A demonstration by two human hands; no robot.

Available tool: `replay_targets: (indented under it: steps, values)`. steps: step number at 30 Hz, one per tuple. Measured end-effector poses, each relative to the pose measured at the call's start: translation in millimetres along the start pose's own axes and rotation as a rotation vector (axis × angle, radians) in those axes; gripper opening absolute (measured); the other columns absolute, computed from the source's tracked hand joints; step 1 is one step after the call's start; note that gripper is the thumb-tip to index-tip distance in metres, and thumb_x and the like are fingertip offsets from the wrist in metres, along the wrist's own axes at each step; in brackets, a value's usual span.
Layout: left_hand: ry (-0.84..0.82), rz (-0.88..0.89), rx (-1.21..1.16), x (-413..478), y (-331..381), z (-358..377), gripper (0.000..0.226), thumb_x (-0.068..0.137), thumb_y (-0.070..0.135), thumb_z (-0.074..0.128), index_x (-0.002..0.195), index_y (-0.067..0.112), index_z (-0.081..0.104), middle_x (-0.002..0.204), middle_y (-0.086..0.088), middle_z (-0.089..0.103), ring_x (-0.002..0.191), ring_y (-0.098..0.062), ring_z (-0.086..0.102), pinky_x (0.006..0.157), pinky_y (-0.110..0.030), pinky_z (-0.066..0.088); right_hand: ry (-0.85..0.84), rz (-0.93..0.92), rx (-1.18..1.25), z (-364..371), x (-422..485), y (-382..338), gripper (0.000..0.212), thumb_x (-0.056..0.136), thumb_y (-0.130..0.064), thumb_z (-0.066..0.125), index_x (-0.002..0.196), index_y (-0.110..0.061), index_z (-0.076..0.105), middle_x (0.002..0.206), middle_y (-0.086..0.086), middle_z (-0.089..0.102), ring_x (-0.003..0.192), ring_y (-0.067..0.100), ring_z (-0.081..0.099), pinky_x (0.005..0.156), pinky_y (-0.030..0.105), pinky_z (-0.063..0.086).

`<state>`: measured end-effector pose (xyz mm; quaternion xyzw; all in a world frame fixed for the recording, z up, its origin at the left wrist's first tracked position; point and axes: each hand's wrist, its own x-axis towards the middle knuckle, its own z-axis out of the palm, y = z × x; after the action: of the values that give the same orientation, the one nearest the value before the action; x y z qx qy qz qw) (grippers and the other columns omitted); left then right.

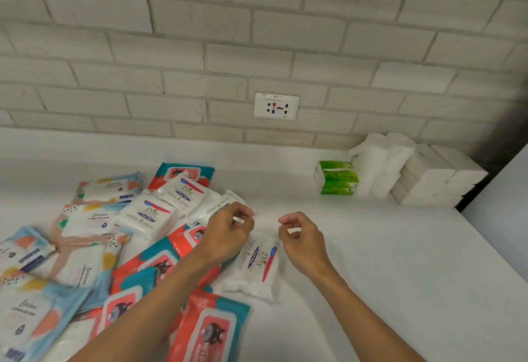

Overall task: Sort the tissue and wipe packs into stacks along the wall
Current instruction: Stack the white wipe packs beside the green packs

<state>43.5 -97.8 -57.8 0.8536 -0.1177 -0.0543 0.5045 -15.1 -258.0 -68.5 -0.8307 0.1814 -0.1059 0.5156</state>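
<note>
Dove pack (257, 267) lies flat on counter (371, 261), at edge of messy pile (85, 247). Left grip (228, 233) and right grip (300, 239) hover just above it, fingers loosely curled, holding nothing. Best way: take pack by both ends, lift clear of pile, carry to wall (257, 47). Start new stack beside green pack (337, 179) and white tissue stacks (428, 179). Keep like with like.

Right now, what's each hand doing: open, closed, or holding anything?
Left hand: open, fingers loosely curled, holding nothing.
Right hand: open, loosely curled, holding nothing.
</note>
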Motion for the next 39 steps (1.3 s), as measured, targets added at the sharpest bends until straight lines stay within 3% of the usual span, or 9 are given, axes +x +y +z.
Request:
replay_targets:
  steps: [3, 8, 16, 21, 28, 31, 33, 36, 39]
  values:
    - [-0.066, -0.03, 0.046, -6.4, -9.6, -6.5, 0.012, 0.093, 0.019, 0.06, 0.104, 0.023, 0.061, 0.102, 0.011, 0.062, 0.086, -0.006, 0.062, 0.082, -0.028, 0.055, 0.01, 0.079, -0.042, 6.2, -10.3, 3.9, 0.011, 0.092, -0.018, 0.063, 0.1, -0.023, 0.057, 0.104, -0.003, 0.061, 0.089, 0.011, 0.062, 0.065, 0.013, 0.05]
    - [-0.17, -0.1, 0.107, -17.5, -21.8, -7.9, 0.022, 0.091, 0.02, 0.06, 0.113, 0.024, 0.056, 0.107, 0.008, 0.059, 0.092, -0.007, 0.057, 0.07, -0.015, 0.047, -0.032, 0.261, -0.087, 14.5, -26.1, 8.4, 0.028, 0.092, -0.026, 0.064, 0.115, -0.021, 0.049, 0.115, 0.006, 0.057, 0.099, 0.017, 0.059, 0.052, 0.005, 0.037]
    - [-0.242, -0.127, 0.167, -23.3, -24.5, -4.3, 0.041, 0.091, 0.021, 0.064, 0.129, 0.021, 0.049, 0.124, -0.002, 0.06, 0.101, -0.013, 0.058, 0.088, -0.023, 0.049, -0.106, 0.36, -0.059, 33.0, -35.0, 8.2, 0.044, 0.091, -0.027, 0.065, 0.114, -0.026, 0.027, 0.12, 0.007, 0.064, 0.085, 0.019, 0.063, 0.054, 0.015, 0.047]
    - [-0.292, -0.121, 0.205, -24.9, -23.8, -2.8, 0.053, 0.091, 0.021, 0.064, 0.139, 0.022, 0.042, 0.132, -0.004, 0.058, 0.115, -0.02, 0.06, 0.094, -0.027, 0.05, -0.042, 0.374, 0.0, 37.9, -37.9, 5.1, 0.052, 0.089, -0.02, 0.068, 0.113, -0.026, 0.022, 0.121, 0.007, 0.06, 0.093, 0.021, 0.064, 0.057, 0.017, 0.049]
    - [-0.275, -0.108, 0.17, -27.7, -26.8, 3.5, 0.055, 0.091, 0.018, 0.065, 0.139, 0.027, 0.04, 0.13, -0.003, 0.062, 0.111, -0.019, 0.063, 0.094, -0.029, 0.051, 0.031, 0.523, 0.255, 35.6, -35.9, 9.0, 0.053, 0.084, -0.016, 0.073, 0.116, -0.02, 0.031, 0.109, 0.005, 0.06, 0.087, 0.021, 0.065, 0.057, 0.025, 0.052]
    - [-0.257, -0.116, 0.117, -29.4, -25.6, 5.3, 0.048, 0.092, 0.016, 0.064, 0.134, 0.027, 0.043, 0.127, -0.003, 0.063, 0.098, -0.012, 0.062, 0.082, -0.017, 0.051, -0.012, 0.588, 0.379, 36.1, -31.7, 13.6, 0.04, 0.082, -0.017, 0.077, 0.114, -0.006, 0.056, 0.108, 0.008, 0.07, 0.081, 0.021, 0.071, 0.06, 0.029, 0.057]
    - [-0.251, -0.123, 0.078, -31.2, -24.9, 6.2, 0.046, 0.092, 0.015, 0.063, 0.132, 0.027, 0.043, 0.127, -0.002, 0.063, 0.097, -0.011, 0.061, 0.071, -0.01, 0.046, -0.033, 0.572, 0.392, 34.8, -30.6, 14.9, 0.035, 0.081, -0.016, 0.077, 0.114, -0.009, 0.066, 0.104, 0.01, 0.073, 0.075, 0.02, 0.072, 0.056, 0.027, 0.055]
    - [-0.243, -0.15, 0.023, -30.3, -27.4, 5.7, 0.045, 0.091, 0.016, 0.065, 0.129, 0.029, 0.044, 0.125, 0.0, 0.062, 0.106, -0.014, 0.061, 0.073, -0.012, 0.048, -0.009, 0.528, 0.377, 28.8, -29.1, 16.1, 0.035, 0.08, -0.017, 0.078, 0.112, -0.015, 0.063, 0.105, 0.009, 0.073, 0.083, 0.023, 0.073, 0.072, 0.036, 0.06]
    - [-0.256, -0.173, -0.03, -27.6, -27.9, 2.0, 0.044, 0.09, 0.018, 0.067, 0.127, 0.03, 0.046, 0.113, 0.006, 0.064, 0.098, -0.011, 0.063, 0.077, -0.018, 0.052, -0.029, 0.474, 0.384, 19.0, -26.0, 12.2, 0.037, 0.08, -0.015, 0.078, 0.112, -0.019, 0.062, 0.108, 0.007, 0.072, 0.085, 0.023, 0.073, 0.078, 0.04, 0.06]
